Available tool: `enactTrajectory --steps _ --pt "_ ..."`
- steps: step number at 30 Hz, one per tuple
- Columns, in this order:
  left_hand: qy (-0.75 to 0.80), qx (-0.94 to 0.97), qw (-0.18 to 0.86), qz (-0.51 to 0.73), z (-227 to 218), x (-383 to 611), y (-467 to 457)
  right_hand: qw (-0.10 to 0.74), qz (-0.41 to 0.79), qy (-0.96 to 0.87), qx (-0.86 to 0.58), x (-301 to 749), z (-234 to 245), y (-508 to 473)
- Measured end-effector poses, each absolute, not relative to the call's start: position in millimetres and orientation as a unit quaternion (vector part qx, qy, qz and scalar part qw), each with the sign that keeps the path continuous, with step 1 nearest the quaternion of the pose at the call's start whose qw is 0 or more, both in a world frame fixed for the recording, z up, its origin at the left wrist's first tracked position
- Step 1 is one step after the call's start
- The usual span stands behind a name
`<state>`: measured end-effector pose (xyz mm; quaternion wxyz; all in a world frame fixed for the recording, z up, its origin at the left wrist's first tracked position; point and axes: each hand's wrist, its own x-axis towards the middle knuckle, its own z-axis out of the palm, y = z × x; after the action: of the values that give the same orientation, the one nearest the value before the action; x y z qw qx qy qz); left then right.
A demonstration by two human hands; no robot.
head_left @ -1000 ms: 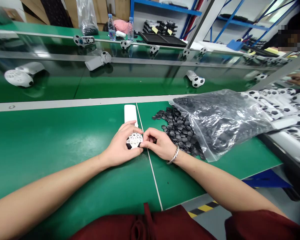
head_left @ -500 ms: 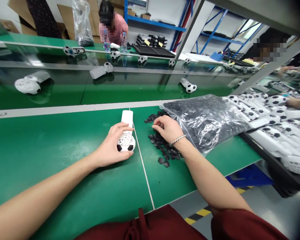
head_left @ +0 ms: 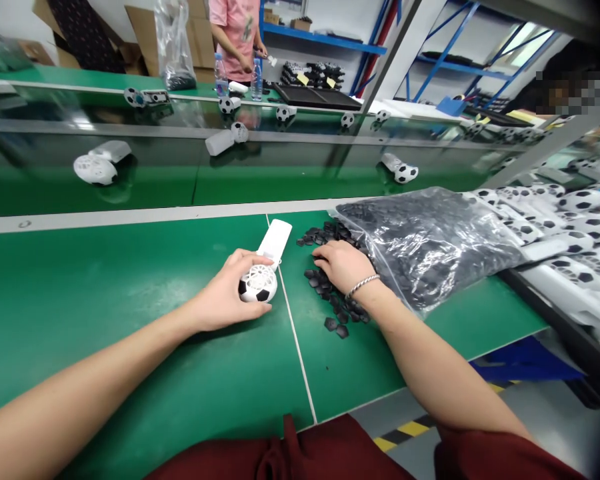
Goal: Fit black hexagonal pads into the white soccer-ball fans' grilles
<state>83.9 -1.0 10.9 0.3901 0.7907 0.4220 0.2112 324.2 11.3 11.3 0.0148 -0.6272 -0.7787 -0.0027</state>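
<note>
On the green bench (head_left: pixel 130 300), the left hand (head_left: pixel 230 290) grips the fan (head_left: pixel 260 280), handle toward 1 o'clock; the right hand (head_left: pixel 343 263) rests open on black chips (head_left: pixel 330 293) at 3 o'clock.

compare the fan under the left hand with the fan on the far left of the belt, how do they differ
The fan under the left hand already has black patches on its ball head; the far-left fan looks all white. The near fan lies on the green table, held by the left hand; the far one lies untouched on the belt. Both have a white handle and a ball-shaped cage.
</note>
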Motion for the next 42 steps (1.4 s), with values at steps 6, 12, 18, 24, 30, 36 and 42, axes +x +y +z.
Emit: enactTrajectory --steps 6,12,18,24,30,36,42 --pt "0.435 0.782 0.367 0.255 7.9 85.8 -1.1 -0.026 -0.074 -0.792 -0.606 313.3 7.7 10.0" --pt "0.453 0.812 0.279 0.238 16.4 84.6 -5.6 -0.02 -0.119 -0.777 -0.618 308.5 -0.1 11.0" --pt "0.463 0.802 0.281 0.25 16.1 81.7 -6.5 0.065 -0.069 -0.81 -0.579 312.8 -2.1 7.8" --pt "0.411 0.814 0.313 0.264 13.6 78.2 -1.6 0.261 0.109 -0.831 -0.479 306.4 4.4 -1.0" --pt "0.386 0.819 0.35 0.242 14.7 73.1 11.2 0.293 0.19 -0.856 -0.382 298.8 11.8 -9.0" --pt "0.355 0.831 0.365 0.224 14.3 70.7 13.6 0.333 0.172 -0.853 -0.363 289.1 8.5 -13.6" --pt "0.33 0.842 0.355 0.237 11.2 74.8 7.7 0.347 0.202 -0.852 -0.336 278.5 8.3 -16.3"
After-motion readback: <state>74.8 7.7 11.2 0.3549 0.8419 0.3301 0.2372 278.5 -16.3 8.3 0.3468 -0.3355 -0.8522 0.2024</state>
